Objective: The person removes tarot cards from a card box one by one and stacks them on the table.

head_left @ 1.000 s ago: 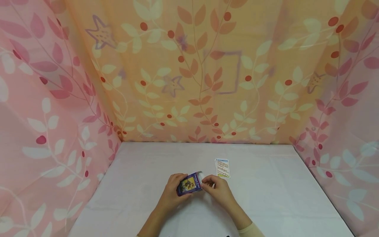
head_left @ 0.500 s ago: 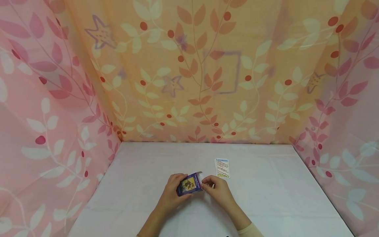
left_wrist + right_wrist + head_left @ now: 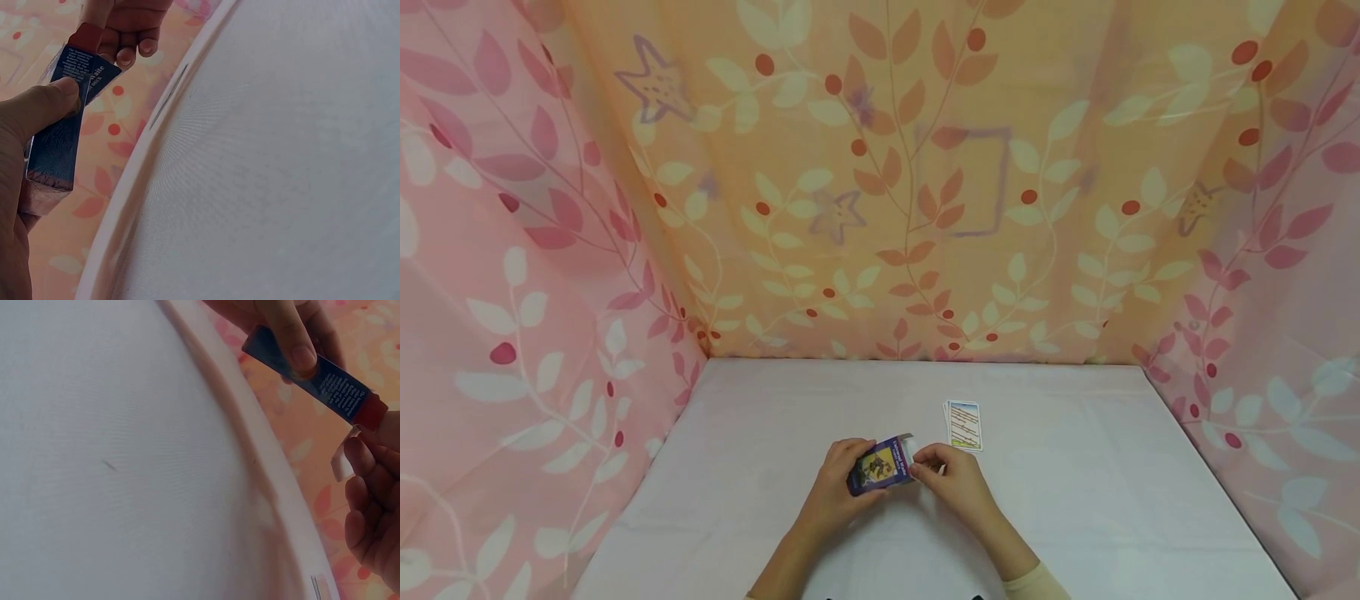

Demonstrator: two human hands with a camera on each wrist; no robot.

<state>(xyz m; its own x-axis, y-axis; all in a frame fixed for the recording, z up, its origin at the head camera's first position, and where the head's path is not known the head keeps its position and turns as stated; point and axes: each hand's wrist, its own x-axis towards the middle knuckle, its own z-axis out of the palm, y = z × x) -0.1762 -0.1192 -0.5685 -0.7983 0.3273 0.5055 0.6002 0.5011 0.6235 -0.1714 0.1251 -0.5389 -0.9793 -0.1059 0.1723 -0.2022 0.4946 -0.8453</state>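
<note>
In the head view a small purple-blue card box (image 3: 880, 467) with a yellow picture panel is tilted above the white table, its open end towards the right. My left hand (image 3: 842, 475) grips the box, with the thumb pressed along its narrow dark-blue side in the left wrist view. At the open end, my right hand (image 3: 951, 479) pinches the edge of the box with thumb and index finger. In the right wrist view that thumb lies by a red end flap (image 3: 373, 412), and a pale flap (image 3: 340, 462) sticks out beside the index finger. The inside of the box is mostly hidden.
Several cards (image 3: 965, 427) lie in a slightly fanned stack behind my right hand, with a striped picture on top. The table (image 3: 775, 400) has a white cover. Leaf-patterned curtains (image 3: 887, 250) close in its back and both sides.
</note>
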